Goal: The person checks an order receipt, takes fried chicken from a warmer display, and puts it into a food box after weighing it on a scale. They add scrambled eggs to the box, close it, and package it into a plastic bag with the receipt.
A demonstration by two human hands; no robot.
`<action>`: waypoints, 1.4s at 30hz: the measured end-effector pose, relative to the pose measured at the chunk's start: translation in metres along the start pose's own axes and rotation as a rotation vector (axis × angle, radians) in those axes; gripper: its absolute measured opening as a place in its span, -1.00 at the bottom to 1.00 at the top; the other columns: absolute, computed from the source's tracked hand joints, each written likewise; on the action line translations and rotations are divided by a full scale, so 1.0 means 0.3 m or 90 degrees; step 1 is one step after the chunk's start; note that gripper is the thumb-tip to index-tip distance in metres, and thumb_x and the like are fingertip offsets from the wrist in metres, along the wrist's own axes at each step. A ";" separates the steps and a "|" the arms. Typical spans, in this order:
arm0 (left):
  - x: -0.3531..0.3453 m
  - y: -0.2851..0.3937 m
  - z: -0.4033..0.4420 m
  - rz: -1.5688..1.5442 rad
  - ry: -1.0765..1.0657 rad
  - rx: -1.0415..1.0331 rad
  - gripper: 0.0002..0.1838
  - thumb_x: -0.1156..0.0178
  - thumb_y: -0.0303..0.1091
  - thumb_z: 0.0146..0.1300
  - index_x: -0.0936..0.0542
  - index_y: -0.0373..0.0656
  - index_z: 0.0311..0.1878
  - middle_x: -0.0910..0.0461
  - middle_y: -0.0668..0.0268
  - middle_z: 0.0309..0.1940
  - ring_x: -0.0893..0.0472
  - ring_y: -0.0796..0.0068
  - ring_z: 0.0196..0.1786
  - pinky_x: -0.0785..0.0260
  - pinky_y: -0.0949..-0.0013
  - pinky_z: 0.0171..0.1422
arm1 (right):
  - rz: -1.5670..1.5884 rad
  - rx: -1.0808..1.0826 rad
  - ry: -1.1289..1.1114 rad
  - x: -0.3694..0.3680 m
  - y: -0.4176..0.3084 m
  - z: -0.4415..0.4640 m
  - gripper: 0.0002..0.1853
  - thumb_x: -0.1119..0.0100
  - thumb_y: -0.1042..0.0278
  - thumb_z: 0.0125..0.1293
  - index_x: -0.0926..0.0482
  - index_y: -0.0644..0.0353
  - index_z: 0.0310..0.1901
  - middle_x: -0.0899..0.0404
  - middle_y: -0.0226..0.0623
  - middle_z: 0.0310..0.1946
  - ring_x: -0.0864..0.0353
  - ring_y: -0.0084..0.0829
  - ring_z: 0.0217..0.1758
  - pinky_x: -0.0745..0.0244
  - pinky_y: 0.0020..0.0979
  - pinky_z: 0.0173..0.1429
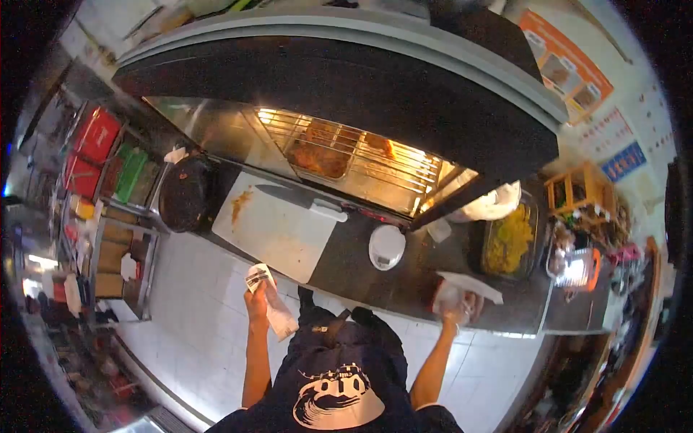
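Note:
My left hand (255, 302) is closed around a white paper bag (281, 317) with dark print, held off the counter's front edge near the cutting board. My right hand (453, 316) grips a clear plastic bag (449, 294) at the counter's front edge; reddish-brown contents show through it, too blurred to name. A white flap (473, 285) sticks out at the bag's top. On the white cutting board (281, 234) are brown smears. A large knife (285, 193) with a white handle lies along its far edge.
A lit warming cabinet (346, 155) holds trays of browned food behind the board. A round white scale (387, 247) stands mid-counter. To the right is a black tray (498, 260) of yellow-green food. A black round container (186, 193) and shelves with a red box (94, 144) are left.

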State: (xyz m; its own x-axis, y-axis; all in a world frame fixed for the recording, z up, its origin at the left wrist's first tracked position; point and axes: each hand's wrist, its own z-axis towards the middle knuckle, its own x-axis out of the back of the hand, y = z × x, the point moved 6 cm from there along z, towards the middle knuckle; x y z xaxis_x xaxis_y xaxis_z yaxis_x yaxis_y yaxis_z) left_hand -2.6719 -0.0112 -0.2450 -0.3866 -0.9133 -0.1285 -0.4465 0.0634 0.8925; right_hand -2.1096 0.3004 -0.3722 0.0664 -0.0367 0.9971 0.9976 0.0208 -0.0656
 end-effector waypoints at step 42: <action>-0.772 0.409 0.747 -0.011 -0.135 -0.533 -0.04 0.10 0.19 0.50 0.29 -0.28 0.59 0.24 -0.02 0.61 0.03 0.13 0.59 0.21 0.22 0.59 | 0.277 -0.030 -0.228 0.530 -0.257 -0.156 -0.37 -0.38 -0.04 0.17 -0.57 0.27 0.14 -0.72 -0.05 -0.14 -0.70 -0.18 -0.01 -0.55 -0.16 0.10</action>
State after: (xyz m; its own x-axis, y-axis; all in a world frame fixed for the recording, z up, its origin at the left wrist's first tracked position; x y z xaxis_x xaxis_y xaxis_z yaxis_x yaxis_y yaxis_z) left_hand -2.8180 0.2981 -0.2027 -0.5654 -0.8114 -0.1483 0.2559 -0.3435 0.9036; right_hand -2.1751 0.2463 -0.2103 0.4702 0.3063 0.8277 0.8797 -0.0874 -0.4674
